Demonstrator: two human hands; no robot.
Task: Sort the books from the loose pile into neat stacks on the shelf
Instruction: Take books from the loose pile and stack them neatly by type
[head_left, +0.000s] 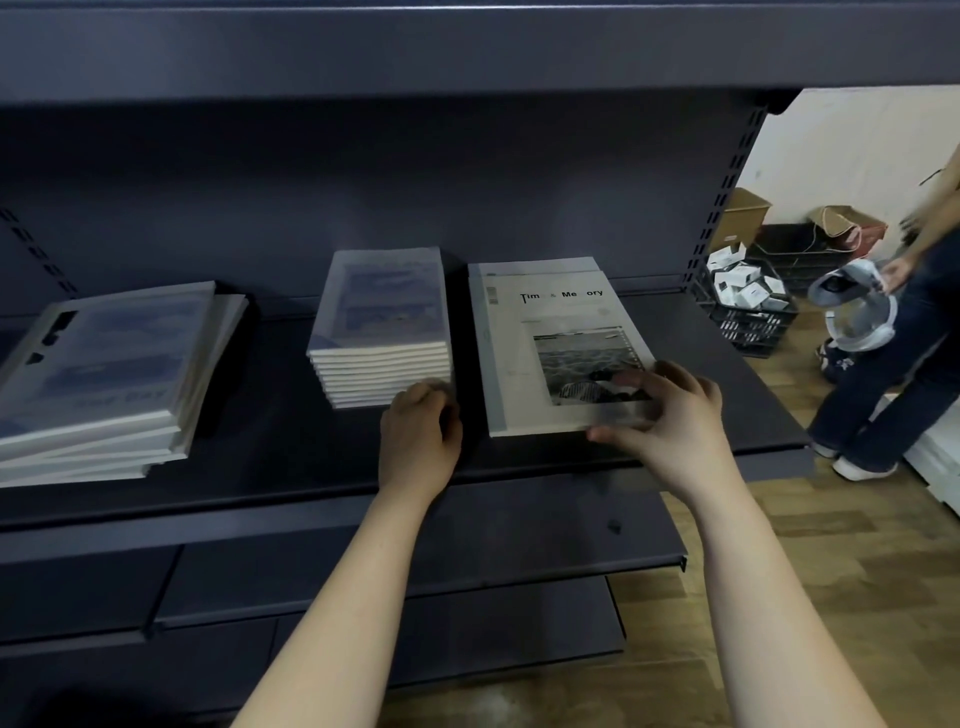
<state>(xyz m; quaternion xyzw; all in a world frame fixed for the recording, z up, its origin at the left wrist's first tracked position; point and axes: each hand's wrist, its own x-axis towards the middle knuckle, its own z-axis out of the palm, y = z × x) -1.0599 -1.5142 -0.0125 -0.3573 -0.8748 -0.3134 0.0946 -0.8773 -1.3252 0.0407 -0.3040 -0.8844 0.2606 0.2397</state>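
On the dark shelf (291, 457) lie three groups of books. A loose, skewed pile of blue-covered books (98, 374) sits at the left. A neat stack of several blue-covered books (382, 332) stands in the middle. To its right lies a grey "Time & Memory" book (550, 338) on top of another one. My right hand (670, 415) grips the near right corner of that top book, fingers on the cover and thumb at its front edge. My left hand (418, 436) rests curled against the front bottom corner of the middle stack; what its fingers do is hidden.
An upper shelf (467, 47) overhangs closely. Lower shelves (363, 587) jut out below. At the right, another person (904, 332) stands on the wooden floor holding a white headset, beside a black crate of small boxes (748, 306) and cardboard boxes (743, 213).
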